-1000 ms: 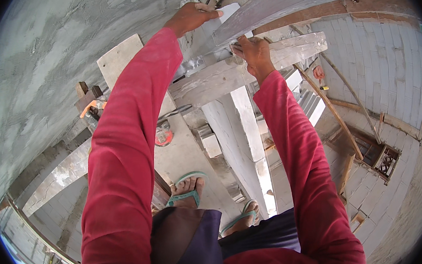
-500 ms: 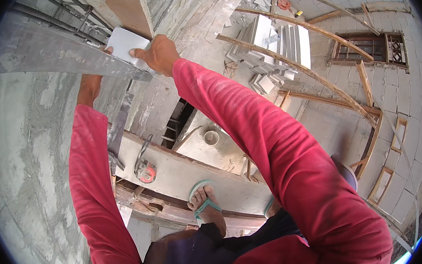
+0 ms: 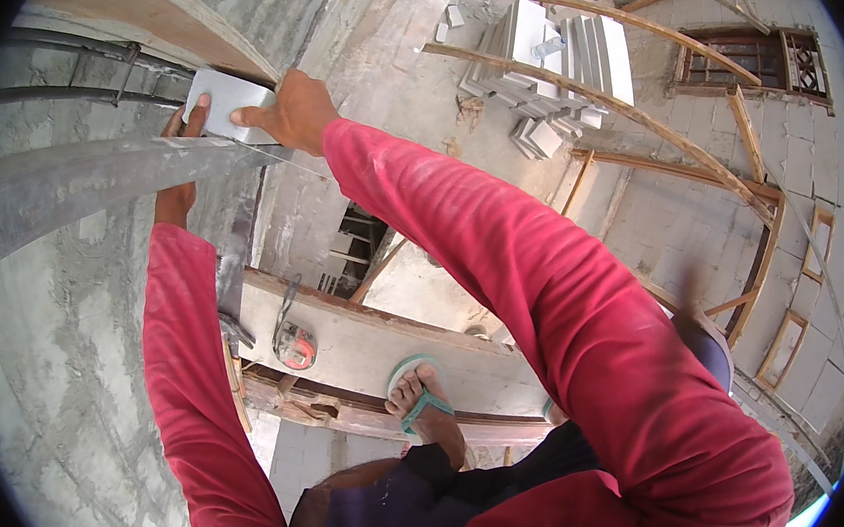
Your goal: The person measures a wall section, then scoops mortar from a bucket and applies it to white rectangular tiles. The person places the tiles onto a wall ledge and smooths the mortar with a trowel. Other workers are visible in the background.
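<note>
Near the top left, my left hand (image 3: 184, 122) reaches up behind a long grey beam-like board (image 3: 53, 180), fingers closed on a small white square-edged piece (image 3: 224, 92). My right hand (image 3: 296, 114) grips the same piece at its right side, thumb across its face. The piece sits beside dark steel bars (image 3: 66, 98), just below a wooden board (image 3: 211, 31). A thin line runs down from it under my right hand. Lower down, a red-and-grey round power tool (image 3: 298, 347) with a cord lies on a ledge (image 3: 368, 333), near my sandalled foot (image 3: 415, 395).
Rough grey wall (image 3: 70, 375) rises on the left. Below right are stacked white slabs (image 3: 605, 62), long timber poles (image 3: 673, 146), wooden frames (image 3: 786, 352) and a barred window (image 3: 746, 64). A dark opening (image 3: 359, 229) shows beneath me, and a dark tool (image 3: 234, 330) rests by the ledge.
The view has swung since a second ago. My right hand has moved from a plank to the white piece. Since half a second ago, the piece has shifted slightly left and my left fingers show more.
</note>
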Tool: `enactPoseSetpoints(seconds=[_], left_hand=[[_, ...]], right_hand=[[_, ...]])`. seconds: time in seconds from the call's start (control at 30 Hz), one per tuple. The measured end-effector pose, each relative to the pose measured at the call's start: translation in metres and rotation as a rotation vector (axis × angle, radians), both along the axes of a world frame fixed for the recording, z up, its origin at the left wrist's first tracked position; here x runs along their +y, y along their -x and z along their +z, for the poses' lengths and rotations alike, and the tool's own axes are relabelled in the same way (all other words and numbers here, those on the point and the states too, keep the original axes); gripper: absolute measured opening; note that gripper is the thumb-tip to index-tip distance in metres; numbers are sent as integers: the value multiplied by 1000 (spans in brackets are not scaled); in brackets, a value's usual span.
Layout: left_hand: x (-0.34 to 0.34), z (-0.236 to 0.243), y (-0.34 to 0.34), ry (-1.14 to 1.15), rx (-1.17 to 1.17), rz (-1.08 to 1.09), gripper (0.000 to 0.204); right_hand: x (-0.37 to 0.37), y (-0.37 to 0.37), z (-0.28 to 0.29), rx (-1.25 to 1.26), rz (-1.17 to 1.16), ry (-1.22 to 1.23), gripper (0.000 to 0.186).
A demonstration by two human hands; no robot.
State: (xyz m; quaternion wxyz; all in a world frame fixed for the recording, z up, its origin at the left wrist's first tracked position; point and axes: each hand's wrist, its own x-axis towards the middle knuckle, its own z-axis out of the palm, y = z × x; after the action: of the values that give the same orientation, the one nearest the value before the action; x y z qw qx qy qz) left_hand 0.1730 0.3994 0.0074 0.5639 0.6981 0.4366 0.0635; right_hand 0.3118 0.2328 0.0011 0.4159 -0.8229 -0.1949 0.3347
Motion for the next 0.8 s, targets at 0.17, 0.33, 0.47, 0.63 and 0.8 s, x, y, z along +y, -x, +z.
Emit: enactPoseSetpoints(seconds=[0.17,0.33,0.47,0.63,0.8], left_hand=[[5,-9,-3,8,58,39,60],[1,-11,2,-96,0,-9,59],[5,-10,-6,97,63,104,63],[-9,-12,5,179,-13,256,93],[-28,-11,55,383,-123,211,58]], right_hand=[[-2,-1,-3,-27,10,-28,84],[-2,3,-6,-3,-21,-45,85],[-3,3,-3,6,-28,-43,87],[-2,2,5,169,-16,-32,92],[0,2,6,181,-30,-7,96]])
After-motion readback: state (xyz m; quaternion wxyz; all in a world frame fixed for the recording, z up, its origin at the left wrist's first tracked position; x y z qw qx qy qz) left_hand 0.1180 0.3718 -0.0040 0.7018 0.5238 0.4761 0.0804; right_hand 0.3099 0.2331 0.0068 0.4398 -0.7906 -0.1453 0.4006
